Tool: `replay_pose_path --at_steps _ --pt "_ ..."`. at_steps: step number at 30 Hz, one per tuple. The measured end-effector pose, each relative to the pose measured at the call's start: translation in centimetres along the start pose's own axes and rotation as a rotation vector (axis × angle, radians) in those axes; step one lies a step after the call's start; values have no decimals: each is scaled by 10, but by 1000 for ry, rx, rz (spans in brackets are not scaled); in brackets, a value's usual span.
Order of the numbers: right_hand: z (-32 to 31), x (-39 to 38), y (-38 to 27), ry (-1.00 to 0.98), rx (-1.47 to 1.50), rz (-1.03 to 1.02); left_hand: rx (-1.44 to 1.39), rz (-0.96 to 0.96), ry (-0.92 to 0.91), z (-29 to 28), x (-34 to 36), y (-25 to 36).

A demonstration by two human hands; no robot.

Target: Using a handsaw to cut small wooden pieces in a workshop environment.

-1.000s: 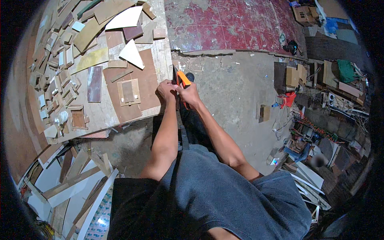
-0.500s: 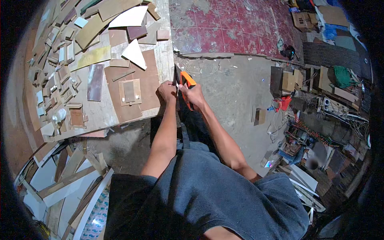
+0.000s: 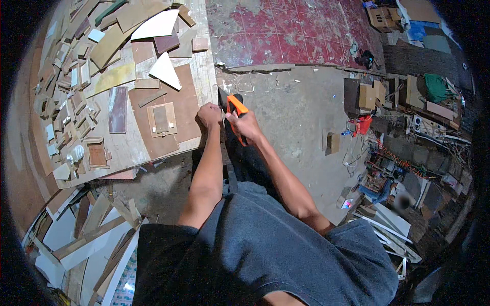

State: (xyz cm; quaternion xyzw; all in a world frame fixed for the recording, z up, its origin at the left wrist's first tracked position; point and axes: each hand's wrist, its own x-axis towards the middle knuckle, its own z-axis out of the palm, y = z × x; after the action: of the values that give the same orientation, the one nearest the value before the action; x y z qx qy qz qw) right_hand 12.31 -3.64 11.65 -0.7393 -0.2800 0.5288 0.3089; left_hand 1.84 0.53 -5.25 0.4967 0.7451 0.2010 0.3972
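Observation:
My right hand (image 3: 245,126) is closed around the orange and black handle of a hand saw (image 3: 238,104). The saw's dark blade lies along the right edge of the wooden worktable (image 3: 208,71), and much of it is hidden by the handle and my hands. My left hand (image 3: 210,115) is curled at that same edge, just left of the saw. Its fingers are bent around something small that I cannot make out. A brown board (image 3: 188,97) lies flat on the table beside my left hand, with a small framed wooden piece (image 3: 162,120) on it.
Wood offcuts (image 3: 116,43) crowd the table's left and far parts, near a white spiral bulb (image 3: 76,153). Scrap boards (image 3: 92,237) lean below the table at left. Cables, a red container (image 3: 363,125) and boxes (image 3: 370,97) line the right side of the concrete floor (image 3: 291,122).
The view has shifted slightly, so the table sits a little farther left. My right hand and the saw have drawn slightly toward me; my left hand stays at the table edge.

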Motion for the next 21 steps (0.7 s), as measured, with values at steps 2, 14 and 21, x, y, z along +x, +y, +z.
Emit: replay_pose_path --at_steps 2,14,21 --pt "1 -3 5 10 39 22 27 23 -16 2 1 3" --pt "-26 35 9 -25 29 44 93 41 -40 0 -9 20" --pt "-35 24 17 -76 122 31 28 38 -43 -6 -14 32"
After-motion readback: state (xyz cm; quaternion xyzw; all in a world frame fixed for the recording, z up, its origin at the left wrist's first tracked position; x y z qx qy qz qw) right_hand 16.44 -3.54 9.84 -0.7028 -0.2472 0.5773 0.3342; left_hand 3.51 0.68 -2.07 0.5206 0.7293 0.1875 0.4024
